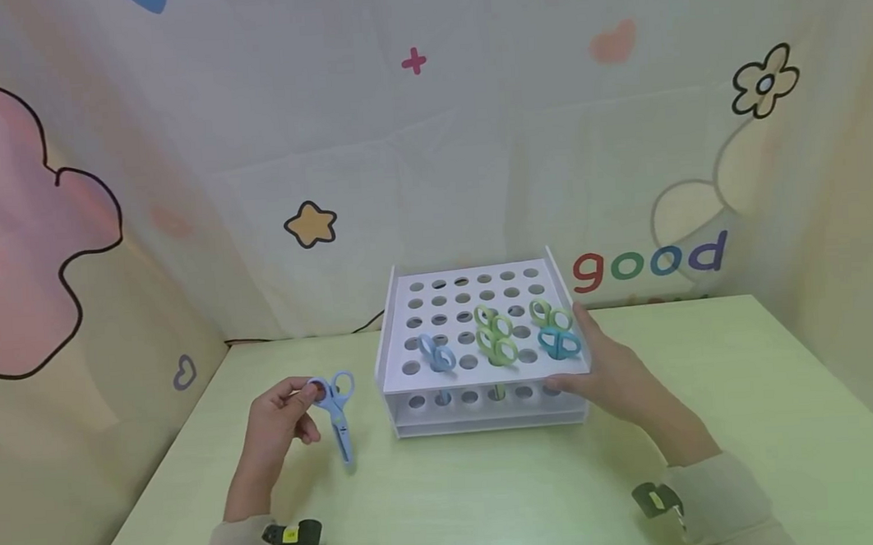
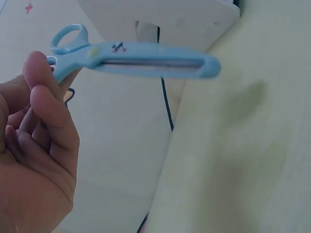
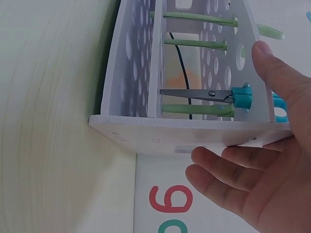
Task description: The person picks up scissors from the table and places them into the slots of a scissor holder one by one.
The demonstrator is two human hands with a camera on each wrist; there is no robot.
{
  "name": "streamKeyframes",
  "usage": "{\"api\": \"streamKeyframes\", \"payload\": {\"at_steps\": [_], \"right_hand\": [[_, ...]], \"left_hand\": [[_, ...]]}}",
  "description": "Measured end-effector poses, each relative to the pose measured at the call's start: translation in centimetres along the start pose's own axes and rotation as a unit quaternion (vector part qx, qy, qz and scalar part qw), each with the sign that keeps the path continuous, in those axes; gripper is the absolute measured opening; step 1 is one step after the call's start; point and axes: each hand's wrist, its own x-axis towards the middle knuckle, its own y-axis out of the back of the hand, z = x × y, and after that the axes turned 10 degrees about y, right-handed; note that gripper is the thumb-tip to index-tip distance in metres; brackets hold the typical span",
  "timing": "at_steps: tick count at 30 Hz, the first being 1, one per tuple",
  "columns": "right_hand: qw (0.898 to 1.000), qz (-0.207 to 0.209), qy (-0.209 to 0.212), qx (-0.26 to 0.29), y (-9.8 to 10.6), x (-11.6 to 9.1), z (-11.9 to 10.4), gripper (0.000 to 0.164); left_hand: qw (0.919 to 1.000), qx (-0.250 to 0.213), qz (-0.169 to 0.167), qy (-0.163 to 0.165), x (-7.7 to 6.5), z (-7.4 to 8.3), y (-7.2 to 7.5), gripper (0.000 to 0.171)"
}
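Note:
My left hand [image 1: 277, 421] pinches a pair of light blue scissors [image 1: 342, 434] by one finger loop, left of the rack. Their covered blades point down and hang above the table; the left wrist view shows the slotted blade cover [image 2: 155, 50] close up. At the right side of the white holed rack [image 1: 479, 376], my right hand [image 1: 620, 378] grips the front corner, thumb on the front edge and fingers along the side panel [image 3: 194, 128]. Standing in the rack's holes are light blue scissors [image 1: 437, 357], three green pairs [image 1: 496, 347] and a teal pair [image 1: 558, 343].
The rack stands near the back of the pale green table [image 1: 456, 502]. Behind it hangs a printed cloth [image 1: 462, 197], with more cloth at both sides. A dark cable [image 1: 368, 322] runs behind the rack along the table's back edge.

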Motion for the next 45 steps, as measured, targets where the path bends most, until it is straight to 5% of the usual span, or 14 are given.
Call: {"api": "streamKeyframes", "payload": {"at_steps": [19, 31, 36, 45], "right_hand": [[1.000, 0.007, 0.005, -0.010, -0.2, -0.1, 0.7, 0.120], [1.000, 0.009, 0.003, 0.001, -0.2, -0.1, 0.6, 0.120], [1.000, 0.008, 0.002, -0.003, -0.4, -0.1, 0.8, 0.120], [1.000, 0.011, 0.003, -0.003, -0.4, 0.0, 1.1, 0.121]], "left_hand": [[0.9952, -0.010, -0.004, -0.098, -1.2, 5.4, -1.8, 0.028], [0.9906, 0.047, 0.027, -0.126, -1.4, 9.5, -4.0, 0.030], [0.9883, 0.018, 0.010, -0.151, -1.4, 10.6, -4.5, 0.027], [0.9760, -0.104, 0.008, -0.191, -1.2, 12.1, -5.9, 0.022]]}}
